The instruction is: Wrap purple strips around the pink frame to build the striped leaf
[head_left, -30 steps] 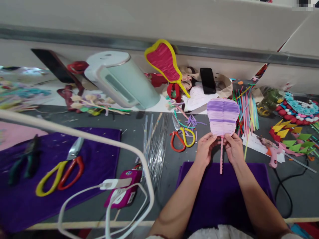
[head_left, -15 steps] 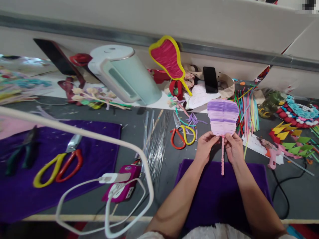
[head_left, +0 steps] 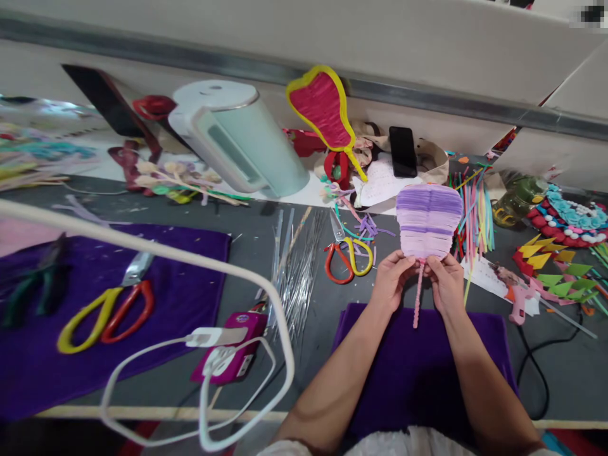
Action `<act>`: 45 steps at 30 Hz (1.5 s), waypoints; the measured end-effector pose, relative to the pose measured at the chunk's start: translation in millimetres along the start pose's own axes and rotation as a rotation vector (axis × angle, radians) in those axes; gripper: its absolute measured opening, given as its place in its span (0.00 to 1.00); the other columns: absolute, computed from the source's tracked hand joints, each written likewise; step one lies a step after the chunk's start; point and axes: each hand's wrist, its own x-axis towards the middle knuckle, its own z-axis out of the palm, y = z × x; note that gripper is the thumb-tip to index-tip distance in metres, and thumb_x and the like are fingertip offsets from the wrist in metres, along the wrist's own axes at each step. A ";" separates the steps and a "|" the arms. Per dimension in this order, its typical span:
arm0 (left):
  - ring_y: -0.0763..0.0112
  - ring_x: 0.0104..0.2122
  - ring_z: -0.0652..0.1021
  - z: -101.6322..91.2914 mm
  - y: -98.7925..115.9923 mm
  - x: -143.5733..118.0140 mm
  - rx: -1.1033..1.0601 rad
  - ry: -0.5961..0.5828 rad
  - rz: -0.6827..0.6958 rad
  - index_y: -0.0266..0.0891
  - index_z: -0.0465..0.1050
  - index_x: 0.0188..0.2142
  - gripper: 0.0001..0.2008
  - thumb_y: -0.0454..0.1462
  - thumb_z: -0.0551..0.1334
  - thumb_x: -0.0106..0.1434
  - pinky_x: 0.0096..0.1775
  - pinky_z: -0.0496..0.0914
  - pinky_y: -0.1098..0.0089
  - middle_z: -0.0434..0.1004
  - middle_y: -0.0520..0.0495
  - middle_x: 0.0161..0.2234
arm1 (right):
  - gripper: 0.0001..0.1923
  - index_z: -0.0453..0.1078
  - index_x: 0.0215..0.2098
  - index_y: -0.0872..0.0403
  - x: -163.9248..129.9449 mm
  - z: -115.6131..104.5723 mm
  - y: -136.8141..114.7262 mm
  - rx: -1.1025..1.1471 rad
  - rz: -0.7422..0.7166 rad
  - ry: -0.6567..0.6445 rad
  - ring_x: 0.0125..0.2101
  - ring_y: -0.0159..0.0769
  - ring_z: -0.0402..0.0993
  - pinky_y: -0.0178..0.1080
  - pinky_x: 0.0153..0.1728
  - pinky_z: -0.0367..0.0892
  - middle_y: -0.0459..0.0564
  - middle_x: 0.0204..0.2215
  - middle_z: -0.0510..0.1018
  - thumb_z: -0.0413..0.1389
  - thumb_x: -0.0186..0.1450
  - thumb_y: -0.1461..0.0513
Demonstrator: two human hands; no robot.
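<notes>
Both hands hold up a purple and pink fan (head_left: 427,218) made of layered strips, with a pink twisted handle hanging below it. My left hand (head_left: 393,278) pinches the fan's lower left edge. My right hand (head_left: 445,282) pinches its lower right edge, beside the handle. The fan stands upright above a purple cloth (head_left: 422,367) that lies on the grey table in front of me.
Red and yellow scissors (head_left: 348,256) lie left of my hands. A pink glue gun (head_left: 515,297) and coloured strips (head_left: 470,209) are to the right. Further left are thin metal wires (head_left: 297,272), a pale green kettle (head_left: 237,142), a second purple cloth with scissors (head_left: 107,310), and a white cable (head_left: 199,380).
The fan has tilted slightly and its handle now swings a little to the left. My hands stay in the same place. The view has shifted slightly.
</notes>
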 end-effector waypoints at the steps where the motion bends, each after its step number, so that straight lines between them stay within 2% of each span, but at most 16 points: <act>1: 0.75 0.25 0.76 -0.2 0.1 0.1 -0.004 0.006 0.007 0.35 0.74 0.29 0.11 0.35 0.72 0.45 0.33 0.71 0.73 0.78 0.50 0.25 | 0.10 0.72 0.29 0.54 -0.3 0.6 0.0 -0.012 -0.003 0.001 0.20 0.25 0.65 0.31 0.23 0.62 0.41 0.19 0.72 0.65 0.54 0.59; 11: 0.74 0.26 0.76 -2.8 1.0 4.4 -0.049 0.066 0.098 0.36 0.73 0.36 0.20 0.31 0.72 0.41 0.35 0.70 0.71 0.79 0.50 0.29 | 0.10 0.72 0.30 0.54 -2.9 3.1 2.5 -0.065 0.007 -0.016 0.20 0.25 0.64 0.31 0.23 0.62 0.41 0.20 0.71 0.65 0.54 0.58; 16: 0.74 0.27 0.77 -0.3 0.4 2.2 -0.073 0.056 0.112 0.38 0.72 0.38 0.22 0.32 0.72 0.42 0.35 0.70 0.71 0.79 0.51 0.30 | 0.09 0.72 0.30 0.54 -1.9 2.2 2.3 -0.093 -0.048 -0.018 0.21 0.26 0.64 0.32 0.25 0.63 0.41 0.20 0.72 0.65 0.54 0.58; 18: 0.74 0.26 0.76 1.0 -0.5 0.7 -0.073 0.022 0.079 0.37 0.73 0.38 0.19 0.34 0.72 0.44 0.34 0.71 0.71 0.78 0.51 0.29 | 0.09 0.72 0.30 0.54 -1.6 1.6 1.5 -0.105 -0.070 -0.020 0.21 0.26 0.65 0.32 0.25 0.63 0.41 0.20 0.72 0.64 0.55 0.58; 21: 0.73 0.24 0.75 2.1 -3.0 -0.5 -0.030 -0.044 -0.052 0.34 0.75 0.34 0.15 0.38 0.72 0.47 0.32 0.71 0.70 0.77 0.49 0.26 | 0.09 0.73 0.31 0.54 -2.0 0.7 0.2 -0.137 -0.084 -0.021 0.20 0.26 0.65 0.31 0.23 0.63 0.42 0.20 0.72 0.64 0.56 0.57; 24: 0.73 0.23 0.75 2.8 -4.8 -1.2 -0.008 -0.046 -0.127 0.33 0.76 0.30 0.15 0.39 0.74 0.45 0.31 0.71 0.70 0.77 0.48 0.24 | 0.12 0.73 0.33 0.54 -2.9 0.8 -1.0 -0.193 -0.098 -0.013 0.20 0.27 0.64 0.31 0.20 0.61 0.42 0.20 0.72 0.63 0.56 0.55; 28: 0.73 0.23 0.75 3.3 -3.4 -2.0 0.024 0.007 -0.051 0.33 0.78 0.29 0.15 0.38 0.74 0.42 0.32 0.70 0.70 0.78 0.48 0.25 | 0.14 0.73 0.34 0.54 -3.4 1.9 -2.6 -0.256 -0.105 -0.022 0.21 0.26 0.62 0.30 0.19 0.58 0.42 0.21 0.71 0.63 0.56 0.53; 34: 0.73 0.24 0.75 1.0 -1.5 0.1 0.002 0.020 0.000 0.35 0.78 0.28 0.11 0.37 0.73 0.44 0.30 0.69 0.71 0.79 0.48 0.25 | 0.14 0.73 0.34 0.53 -2.8 -1.1 -3.7 -0.270 -0.094 -0.119 0.21 0.27 0.62 0.31 0.20 0.59 0.42 0.22 0.71 0.62 0.57 0.52; 38: 0.73 0.24 0.76 0.8 0.5 -0.5 0.006 0.031 0.039 0.35 0.79 0.29 0.11 0.35 0.73 0.43 0.31 0.69 0.72 0.80 0.48 0.26 | 0.14 0.72 0.32 0.53 0.6 -6.3 -4.3 -0.310 -0.136 -0.103 0.20 0.25 0.61 0.30 0.21 0.59 0.40 0.19 0.67 0.59 0.60 0.51; 42: 0.71 0.25 0.76 2.7 0.1 -3.4 0.105 0.006 0.128 0.35 0.79 0.28 0.11 0.36 0.73 0.44 0.34 0.70 0.70 0.80 0.48 0.26 | 0.13 0.72 0.32 0.54 5.3 -10.5 -6.9 -0.165 -0.105 -0.074 0.19 0.24 0.59 0.29 0.19 0.58 0.39 0.20 0.67 0.63 0.57 0.52; 45: 0.71 0.29 0.77 5.9 -3.0 -6.3 0.194 -0.085 0.225 0.36 0.79 0.30 0.11 0.37 0.73 0.46 0.37 0.71 0.70 0.80 0.48 0.29 | 0.15 0.71 0.31 0.53 8.1 -15.3 -9.0 -0.006 -0.011 -0.065 0.18 0.23 0.60 0.28 0.18 0.59 0.39 0.20 0.67 0.66 0.52 0.54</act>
